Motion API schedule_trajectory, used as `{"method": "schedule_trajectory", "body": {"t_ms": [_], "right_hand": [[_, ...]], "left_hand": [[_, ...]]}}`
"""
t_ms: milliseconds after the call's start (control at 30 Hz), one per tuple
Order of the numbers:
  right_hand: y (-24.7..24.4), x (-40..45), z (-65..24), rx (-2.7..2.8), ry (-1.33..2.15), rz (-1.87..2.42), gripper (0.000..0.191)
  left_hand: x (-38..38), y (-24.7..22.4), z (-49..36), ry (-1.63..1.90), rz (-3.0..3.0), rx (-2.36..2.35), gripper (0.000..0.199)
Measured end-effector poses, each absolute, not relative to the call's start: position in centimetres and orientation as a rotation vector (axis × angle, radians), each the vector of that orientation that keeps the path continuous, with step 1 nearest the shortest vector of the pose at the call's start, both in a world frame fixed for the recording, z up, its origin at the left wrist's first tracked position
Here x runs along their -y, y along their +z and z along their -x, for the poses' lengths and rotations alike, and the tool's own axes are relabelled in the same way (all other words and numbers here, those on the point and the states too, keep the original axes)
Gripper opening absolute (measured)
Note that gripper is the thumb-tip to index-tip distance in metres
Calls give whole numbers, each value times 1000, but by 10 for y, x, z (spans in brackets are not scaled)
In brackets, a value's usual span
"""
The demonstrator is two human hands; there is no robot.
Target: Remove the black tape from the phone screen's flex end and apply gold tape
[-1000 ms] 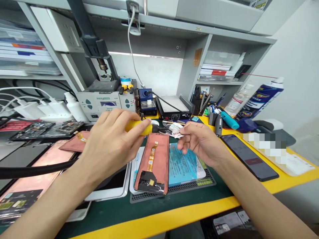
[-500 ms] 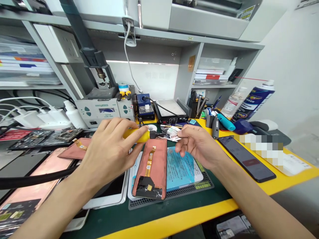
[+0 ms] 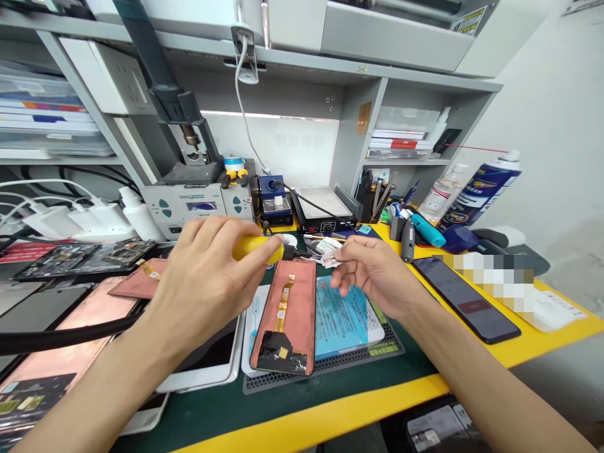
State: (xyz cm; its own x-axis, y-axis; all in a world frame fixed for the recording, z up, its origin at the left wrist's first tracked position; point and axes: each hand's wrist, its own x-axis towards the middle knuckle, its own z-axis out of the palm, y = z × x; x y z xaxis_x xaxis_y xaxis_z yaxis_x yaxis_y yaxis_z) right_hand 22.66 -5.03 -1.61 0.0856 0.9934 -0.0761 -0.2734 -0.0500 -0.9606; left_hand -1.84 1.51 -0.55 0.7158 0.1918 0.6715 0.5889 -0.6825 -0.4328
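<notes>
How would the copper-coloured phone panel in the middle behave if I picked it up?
The panel would probably lift as one stiff piece, being thin, flat and straight-edged. The gold ribbon on its upper face looks thin and bendable, so it might crease under a grip. Pushed, it may slide, as the blue packet partly beneath looks glossy.

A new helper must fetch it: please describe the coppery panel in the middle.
On the green mat, find the blue packaging. The panel rests on it, showing a gold ribbon strip. Unlike the coppery panels at left, it lies between the forearms.
</notes>
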Motion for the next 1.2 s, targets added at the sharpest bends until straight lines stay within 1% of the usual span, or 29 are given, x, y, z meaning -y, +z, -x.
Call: {"method": "schedule_trajectory", "body": {"t_ms": [233,433,533,700,833,967,1033,1100,1200], "right_hand": [[-16,48,-226,898,1325,1158,12],[-17,46,-225,881,1350,1168,13],[-18,46,-225,872,1366,1142,14],[-16,47,-226,851,1371,1053,16],[-14,48,-226,842,1363,1002,16],[-12,47,-229,817,1341,993,16],[-10,46,-233,779,1312,1015,19],[-6,45,-241,719,1266,1049,23],[1,41,-260,604,1172,1080,25]], "left_hand": [[-16,-7,17,-804,2250,515,28],[-16,-7,17,-812,2263,501,29],[-15,-7,17,-817,2266,517,25],[-14,-9,15,-899,2307,604,25],[-15,-12,13,-1001,2394,718,32],[-20,-15,14,-1127,2511,813,34],[-21,-17,14,-1207,2587,892,38],[-19,-15,11,-1359,2660,1072,40],[-12,-1,-1,-1599,2679,1477,42]]}}
